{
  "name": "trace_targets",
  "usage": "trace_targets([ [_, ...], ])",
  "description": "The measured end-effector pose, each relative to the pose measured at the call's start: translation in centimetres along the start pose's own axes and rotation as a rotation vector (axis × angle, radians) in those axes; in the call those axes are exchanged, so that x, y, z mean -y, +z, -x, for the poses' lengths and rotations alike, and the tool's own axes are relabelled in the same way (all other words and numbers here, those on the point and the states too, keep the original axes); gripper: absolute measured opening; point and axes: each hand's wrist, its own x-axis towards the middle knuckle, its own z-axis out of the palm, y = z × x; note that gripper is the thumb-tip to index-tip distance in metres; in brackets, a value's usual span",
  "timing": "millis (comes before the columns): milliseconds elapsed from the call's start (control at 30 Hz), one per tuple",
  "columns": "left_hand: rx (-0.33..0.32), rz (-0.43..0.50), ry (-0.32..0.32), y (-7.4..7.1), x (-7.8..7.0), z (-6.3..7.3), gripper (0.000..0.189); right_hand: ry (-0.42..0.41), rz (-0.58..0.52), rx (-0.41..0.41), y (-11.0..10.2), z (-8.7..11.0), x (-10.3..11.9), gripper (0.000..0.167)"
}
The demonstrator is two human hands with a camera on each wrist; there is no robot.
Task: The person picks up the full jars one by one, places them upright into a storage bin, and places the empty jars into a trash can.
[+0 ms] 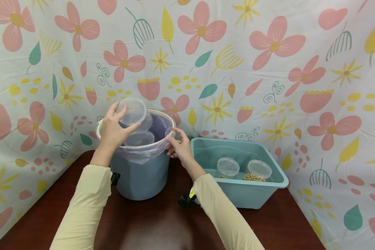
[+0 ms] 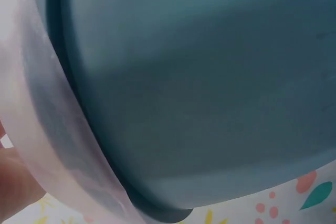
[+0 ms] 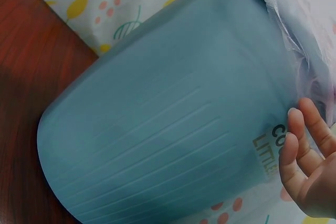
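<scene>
In the head view my left hand holds a clear round plastic jar over the mouth of a blue-grey trash bin, fingers and thumb spread around its edge. More clear plastic containers sit inside the bin just below. A thin purple trash bag lines the bin and folds over its pale rim. At the right side of the rim, my right hand pinches the bag's edge. The right wrist view shows several fingertips of that hand against the bin's outer wall, close below the bag.
To the right of the bin stands a teal rectangular tub. Inside it are two clear lidded jars, one jar showing tan beans and the other jar partly hidden by the tub's wall. A flower-patterned cloth hangs behind the dark red-brown table.
</scene>
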Motion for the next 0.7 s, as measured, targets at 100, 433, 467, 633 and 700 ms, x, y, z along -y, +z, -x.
trace_targets([
  [100,0.007,-0.015,-0.022,-0.1,0.1,0.0,0.07,-0.004,-0.001,0.003,0.0,-0.1,-0.1,0.043],
  [433,0.091,-0.109,-0.109,0.2,1.3,0.2,0.075,0.005,0.002,0.003,0.0,0.0,-0.1,0.044],
  [467,0.096,-0.107,-0.113,0.3,1.5,0.2,0.075,0.006,0.001,0.001,0.1,0.1,-0.1,0.043],
  [633,0.094,-0.094,-0.117,0.4,2.1,0.2,0.069,0.002,0.001,-0.001,0.1,0.1,0.0,0.042],
  [700,0.08,-0.089,-0.103,0.3,2.1,0.1,0.063,-0.002,0.004,0.0,0.1,0.0,0.0,0.042],
])
